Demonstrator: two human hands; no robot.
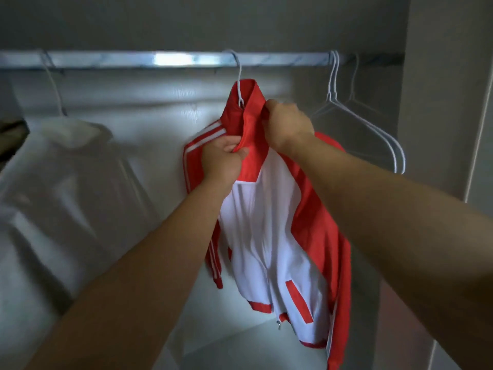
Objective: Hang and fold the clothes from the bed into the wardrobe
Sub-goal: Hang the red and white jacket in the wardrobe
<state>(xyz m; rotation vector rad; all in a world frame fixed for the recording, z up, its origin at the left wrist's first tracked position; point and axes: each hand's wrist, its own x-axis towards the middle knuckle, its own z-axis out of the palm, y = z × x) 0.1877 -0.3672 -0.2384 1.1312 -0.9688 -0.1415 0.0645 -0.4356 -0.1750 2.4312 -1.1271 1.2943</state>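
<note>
Both hands, left [222,158] and right [286,124], grip red-white jacket [266,222] collar; hanger [238,76] on rail [133,60].

text: none readable | brands: none | numbers: none | jacket [266,222]: no legible lettering

Premises are presenting as a home, specifically the inside of a wardrobe [437,76]: a metal hanging rail [186,59] is running across the compartment from side to side. Below the rail's middle a red and white track jacket [266,222] is hanging on a white wire hanger [240,74], a pale garment [66,169] is hanging toward the rail's left end, and bare white hangers [373,124] are hanging toward its right end. A pale shelf [226,343] is lying well below the rail.
</note>
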